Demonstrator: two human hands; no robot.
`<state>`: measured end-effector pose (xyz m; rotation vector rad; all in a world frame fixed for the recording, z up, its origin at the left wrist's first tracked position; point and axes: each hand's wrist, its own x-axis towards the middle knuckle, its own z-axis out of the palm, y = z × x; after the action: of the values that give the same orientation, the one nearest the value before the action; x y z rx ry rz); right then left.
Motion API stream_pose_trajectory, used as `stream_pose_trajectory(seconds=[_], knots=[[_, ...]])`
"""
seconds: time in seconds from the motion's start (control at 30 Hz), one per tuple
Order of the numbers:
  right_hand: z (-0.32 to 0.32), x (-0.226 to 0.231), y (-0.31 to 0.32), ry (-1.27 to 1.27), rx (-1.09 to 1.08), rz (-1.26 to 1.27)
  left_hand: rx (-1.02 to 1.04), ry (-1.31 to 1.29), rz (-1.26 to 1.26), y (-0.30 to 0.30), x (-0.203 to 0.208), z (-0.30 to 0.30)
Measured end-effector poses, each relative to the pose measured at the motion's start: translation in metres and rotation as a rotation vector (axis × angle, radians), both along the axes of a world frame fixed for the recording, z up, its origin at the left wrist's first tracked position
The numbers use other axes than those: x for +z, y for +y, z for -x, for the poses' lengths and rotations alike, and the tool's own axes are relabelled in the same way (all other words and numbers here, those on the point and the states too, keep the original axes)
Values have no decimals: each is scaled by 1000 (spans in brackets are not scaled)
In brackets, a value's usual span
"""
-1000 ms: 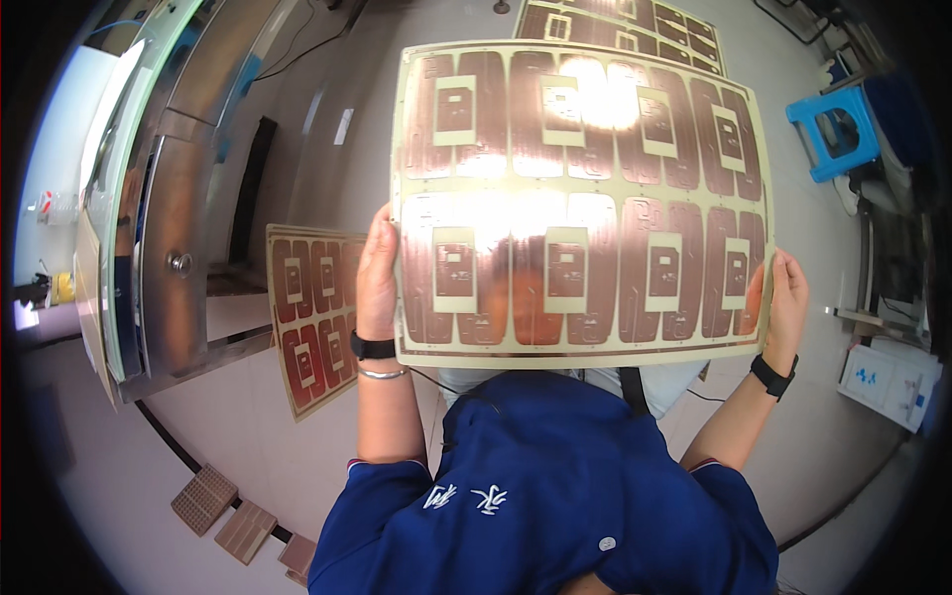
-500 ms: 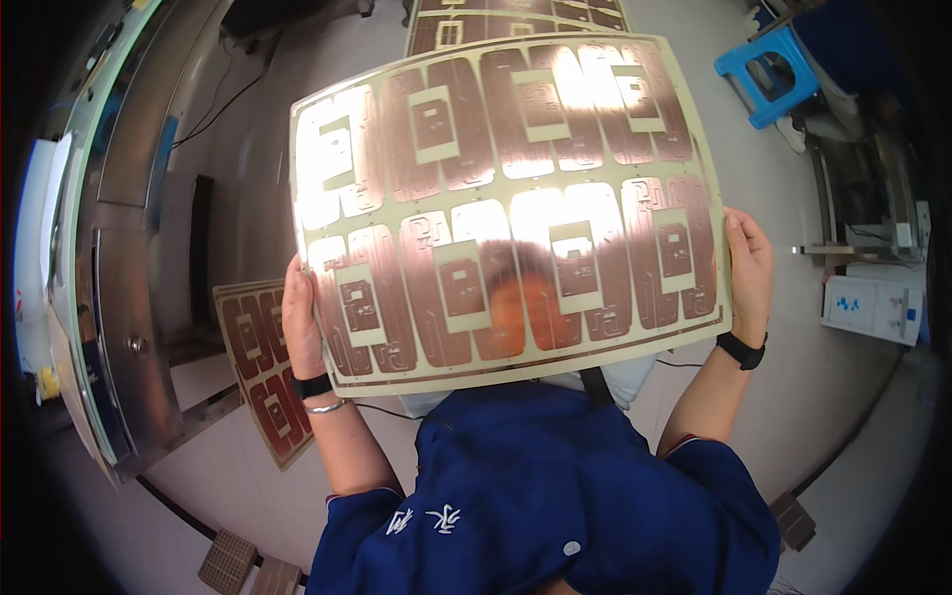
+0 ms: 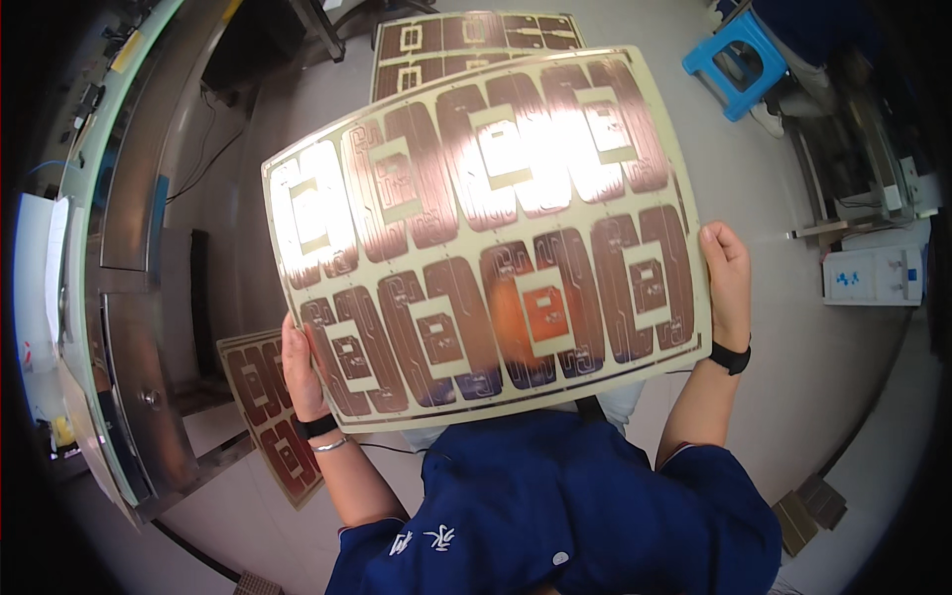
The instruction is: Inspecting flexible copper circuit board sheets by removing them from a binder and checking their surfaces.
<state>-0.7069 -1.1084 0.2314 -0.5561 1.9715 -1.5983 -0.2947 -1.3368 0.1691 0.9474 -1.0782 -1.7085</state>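
I hold a large cream sheet (image 3: 486, 238) printed with rows of shiny copper coil patterns, lifted in front of me and tilted with its left end raised. My left hand (image 3: 300, 365) grips its lower left edge. My right hand (image 3: 727, 280) grips its right edge. Both wrists carry dark bands. Light glares off the sheet's upper half. The sheet hides my lap and most of the floor ahead.
A stack of similar copper-patterned sheets (image 3: 270, 416) lies on the floor at lower left, another sheet (image 3: 466, 38) ahead. A metal cabinet (image 3: 129, 297) runs along the left. A blue stool (image 3: 739, 61) stands at upper right, a white box (image 3: 873, 276) to the right.
The sheet has swung counterclockwise and shifted right, its left end now higher. Both hands kept their grip on its edges, and the glare has moved across the copper.
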Motion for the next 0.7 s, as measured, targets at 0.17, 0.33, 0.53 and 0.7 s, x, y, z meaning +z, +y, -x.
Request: stream_pose_trajectory(seconds=[0.17,0.33,0.53,0.7], knots=[[14,-16,15,9,75,54,-18,92,-42,3,4,-5],[0,-7,3,-28,60,163,-10,140,-35,2,10,-9],[-1,-2,-1,198,56,203,-33,239,4,-2,29,-15],[37,-27,33,47,71,388,52,234,183,-6,50,-13]])
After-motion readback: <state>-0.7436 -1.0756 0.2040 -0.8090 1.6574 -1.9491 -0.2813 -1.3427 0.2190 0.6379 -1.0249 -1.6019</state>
